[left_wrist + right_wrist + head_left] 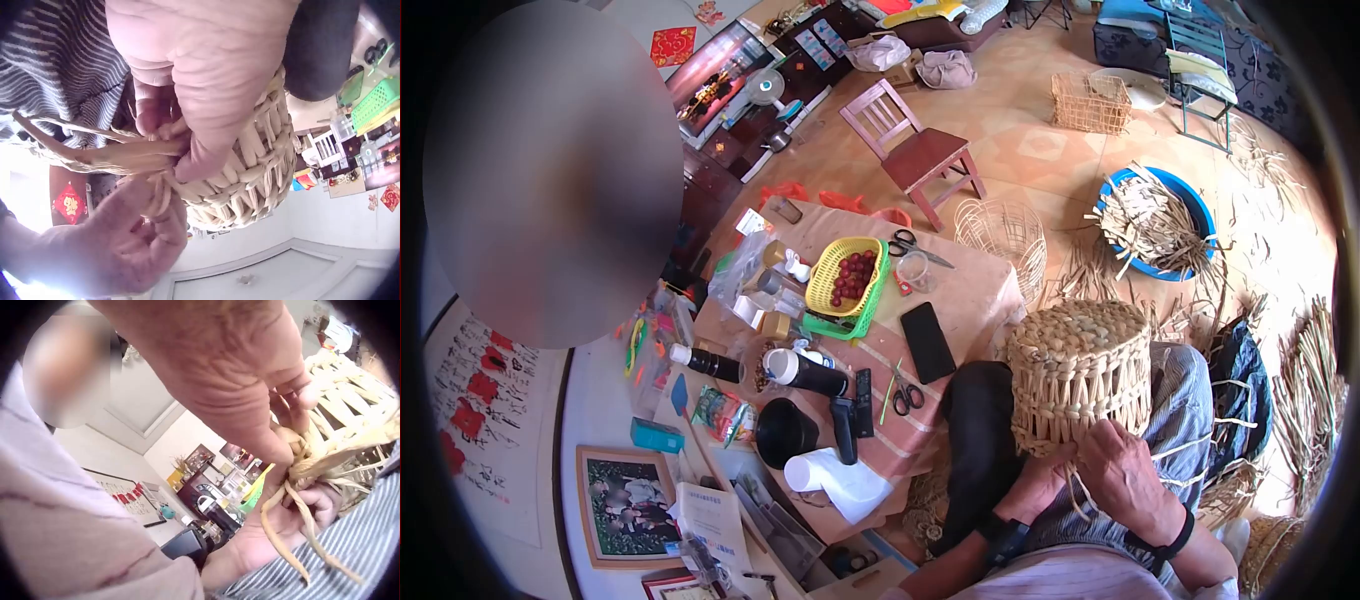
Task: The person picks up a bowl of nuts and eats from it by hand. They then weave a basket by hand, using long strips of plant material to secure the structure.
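Note:
A straw basket [1080,385] with an openwork side rests on the person's lap. At its lower edge the left hand [1040,485] pinches a bundle of straw strands [125,156] between thumb and fingers. The right hand [1122,475] is beside it, its thumb and fingers closed round a strand at the same edge. In the left wrist view the right hand [134,240] holds a small loop of straw. Two twisted strand ends [312,537] hang below the hands in the right wrist view. Some fingertips are hidden by straw.
Left of the lap stands a table [990,290] with black scissors [908,398], a phone [927,342], a fruit basket [840,275] and several bottles. On the floor are a blue tub [1208,225] of straw, a wire-like basket [1090,103], a chair [925,155] and loose straw [1305,400].

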Demonstrator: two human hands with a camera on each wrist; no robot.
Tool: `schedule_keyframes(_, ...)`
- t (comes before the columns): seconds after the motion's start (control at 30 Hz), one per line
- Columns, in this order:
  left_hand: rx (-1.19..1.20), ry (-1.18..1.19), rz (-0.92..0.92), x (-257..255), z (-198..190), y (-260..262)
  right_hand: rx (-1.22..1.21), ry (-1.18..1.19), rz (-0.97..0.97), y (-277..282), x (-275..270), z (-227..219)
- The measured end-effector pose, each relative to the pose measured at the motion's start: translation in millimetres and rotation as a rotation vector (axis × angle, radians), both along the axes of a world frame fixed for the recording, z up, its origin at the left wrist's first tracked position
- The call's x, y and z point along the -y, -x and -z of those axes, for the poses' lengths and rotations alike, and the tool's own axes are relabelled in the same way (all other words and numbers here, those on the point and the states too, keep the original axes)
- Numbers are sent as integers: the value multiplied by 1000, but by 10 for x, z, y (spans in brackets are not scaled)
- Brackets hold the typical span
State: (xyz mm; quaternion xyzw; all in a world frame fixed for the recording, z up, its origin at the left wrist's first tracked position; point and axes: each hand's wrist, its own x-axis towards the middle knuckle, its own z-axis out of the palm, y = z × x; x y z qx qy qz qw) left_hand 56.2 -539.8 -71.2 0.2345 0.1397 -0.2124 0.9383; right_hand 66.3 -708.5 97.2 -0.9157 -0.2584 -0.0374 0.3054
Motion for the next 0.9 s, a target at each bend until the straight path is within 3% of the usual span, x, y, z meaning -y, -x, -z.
schedule_keyframes(0.1, -15, -32, 39, -53, 208, 24, -119, -33, -8, 13, 28, -22)
schedule_keyframes(0.2, -27, -72, 49, -23, 100, 35, -278, -80, 0, 66, 227, -34)
schedule_keyframes(0.3, -34, -35, -17, -33, -45, -31, 63, -49, -28, -102, 152, -110)
schedule_keyframes(0.33, -33, 1, -35, 6, -56, -23, 58, -47, -70, -153, 156, -115)
schedule_keyframes(0.37, -97, 32, 31, -50, 251, 51, -17, -129, -63, -154, 133, -114)
schedule_keyframes(0.4, -208, 44, -31, -19, 186, -11, -104, -252, -43, -169, 134, -39)
schedule_keyframes(0.43, -210, 28, 43, -58, 131, -51, -149, -342, -21, -202, 156, -25)
schedule_keyframes(0.5, -317, -91, -12, -70, -22, -72, -413, -310, -3, -115, 337, -10)
schedule_keyframes(0.53, -370, -150, -38, -72, -125, -82, -418, -193, 30, -77, 446, -147)
schedule_keyframes(0.57, -198, -153, -54, -14, -208, -61, -418, -74, 53, -54, 532, -298)
schedule_keyframes(0.73, -115, -9, -81, -22, -502, -124, -117, -46, 60, 6, 668, -424)
schedule_keyframes(0.83, -150, 17, -16, -104, -360, -110, -300, 128, 17, 176, 849, -555)
schedule_keyframes(0.9, -133, 73, 3, -195, -137, -80, -369, 101, 8, 269, 922, -570)
